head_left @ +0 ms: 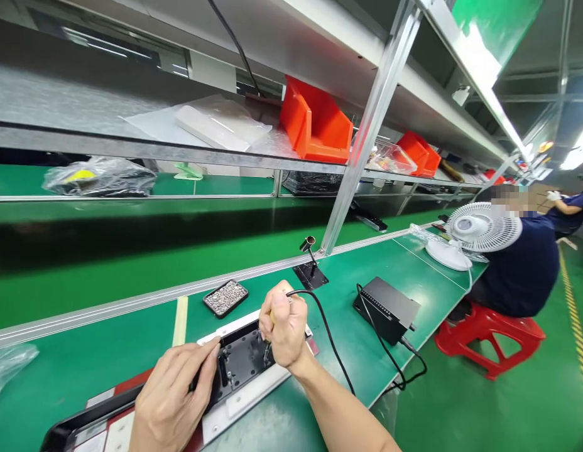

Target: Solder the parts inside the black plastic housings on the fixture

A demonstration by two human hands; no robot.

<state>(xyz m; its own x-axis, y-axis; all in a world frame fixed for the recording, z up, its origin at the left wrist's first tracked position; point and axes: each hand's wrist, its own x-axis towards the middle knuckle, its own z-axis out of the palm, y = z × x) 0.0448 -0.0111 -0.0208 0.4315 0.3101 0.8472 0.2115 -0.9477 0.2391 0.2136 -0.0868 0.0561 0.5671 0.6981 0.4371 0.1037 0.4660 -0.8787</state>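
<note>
A long black housing (247, 356) lies in a white and dark red fixture (258, 390) at the lower middle. My left hand (176, 389) rests on the housing's near left part, fingers extended and thumb by its edge. My right hand (284, 320) is closed in a fist over the housing's right end, wrapped round a tool whose body is mostly hidden; a black cable (326, 326) runs from the top of the fist. Behind the housing sits a small black tray (225, 297) of tiny metal parts.
A black box (386, 307) with cables stands right of my right hand, and a small black stand (311, 274) is behind it. Orange bins (315, 122) sit on the shelf. At the far right are a white fan (482, 227) and a person on a red stool (490, 336).
</note>
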